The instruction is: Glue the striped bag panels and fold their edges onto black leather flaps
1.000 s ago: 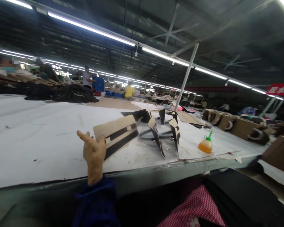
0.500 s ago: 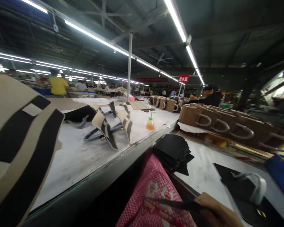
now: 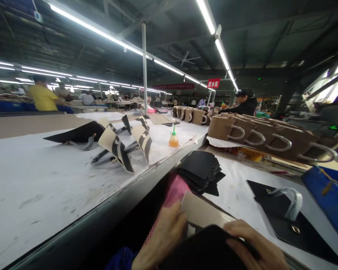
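Observation:
Low in the view, my left hand [image 3: 167, 228] is closed on the edge of a beige sheet [image 3: 204, 210] with a dark patch, over my lap. A black panel [image 3: 205, 249] with a rounded corner lies in front of it; I cannot tell whether the two are one bent piece. My right hand [image 3: 253, 240] grips the right edge of the black panel, thumb and fingers pressed on it. Something dark shows by the right fingers, too hidden to name. Behind my hands is a pink checked cloth [image 3: 177, 189].
A fanned stack of black pieces [image 3: 199, 168] and a black panel with a wrapped handle [image 3: 284, 217] lie right. Striped panels [image 3: 116, 150] and a green-tipped glue bottle [image 3: 174, 138] stand on the left table. Brown bag pieces [image 3: 250, 135] line up behind; a blue bin [image 3: 326, 198] is far right.
The large striped beige panel at the left has gone from there; a beige sheet and black panel are now between my hands. My left hand has come into view. The dark, long tool at my right hand no longer shows clearly.

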A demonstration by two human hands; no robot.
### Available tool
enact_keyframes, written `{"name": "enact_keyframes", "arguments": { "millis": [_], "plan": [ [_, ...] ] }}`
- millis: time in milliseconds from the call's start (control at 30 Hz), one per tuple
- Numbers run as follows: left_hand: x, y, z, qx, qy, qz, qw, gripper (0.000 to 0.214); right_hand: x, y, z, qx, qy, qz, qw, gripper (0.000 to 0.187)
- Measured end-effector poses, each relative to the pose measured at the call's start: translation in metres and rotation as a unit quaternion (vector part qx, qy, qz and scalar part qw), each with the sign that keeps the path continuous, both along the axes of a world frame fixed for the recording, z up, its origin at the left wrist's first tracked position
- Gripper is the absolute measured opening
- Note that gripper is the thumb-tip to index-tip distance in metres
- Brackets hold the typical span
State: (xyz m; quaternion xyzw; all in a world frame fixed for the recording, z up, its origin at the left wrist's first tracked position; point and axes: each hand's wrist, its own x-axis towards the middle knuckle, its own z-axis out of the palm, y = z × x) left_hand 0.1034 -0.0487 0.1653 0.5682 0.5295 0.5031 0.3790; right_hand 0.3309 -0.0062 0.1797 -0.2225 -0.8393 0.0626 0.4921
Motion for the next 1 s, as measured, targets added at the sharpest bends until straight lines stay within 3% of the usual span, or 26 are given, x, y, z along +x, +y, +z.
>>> {"name": "enact_keyframes", "arguments": {
  "millis": [200, 367, 433, 533, 633, 767, 1000],
  "plan": [
    [-0.001, 0.007, -0.001, -0.048, -0.101, -0.080, 0.990, 0.024, -0.016, -0.002, -0.014, 0.040, -0.017, -0.052, 0.998, 0.015],
    [-0.014, -0.007, 0.013, -0.041, -0.160, -0.135, 0.977, 0.033, -0.035, -0.004, -0.001, 0.051, -0.014, 0.088, 0.995, 0.029],
    [-0.016, -0.015, 0.022, -0.035, -0.158, -0.153, 0.975, 0.036, -0.040, -0.003, 0.005, 0.059, -0.021, 0.108, 0.992, 0.028],
    [-0.017, -0.026, 0.034, -0.041, -0.142, -0.167, 0.975, 0.039, -0.041, -0.002, 0.006, 0.076, -0.013, 0.091, 0.993, 0.030],
    [-0.015, -0.033, 0.042, -0.046, -0.137, -0.170, 0.975, 0.038, -0.041, -0.002, 0.003, 0.072, 0.005, 0.063, 0.995, 0.046],
    [-0.013, -0.035, 0.042, -0.035, -0.142, -0.181, 0.973, 0.041, -0.043, -0.005, -0.002, 0.060, 0.020, 0.033, 0.997, 0.060],
    [-0.014, -0.036, 0.040, 0.008, -0.132, -0.199, 0.971, 0.041, -0.043, -0.003, -0.007, 0.107, 0.006, 0.021, 0.994, 0.062]
  ]
}}
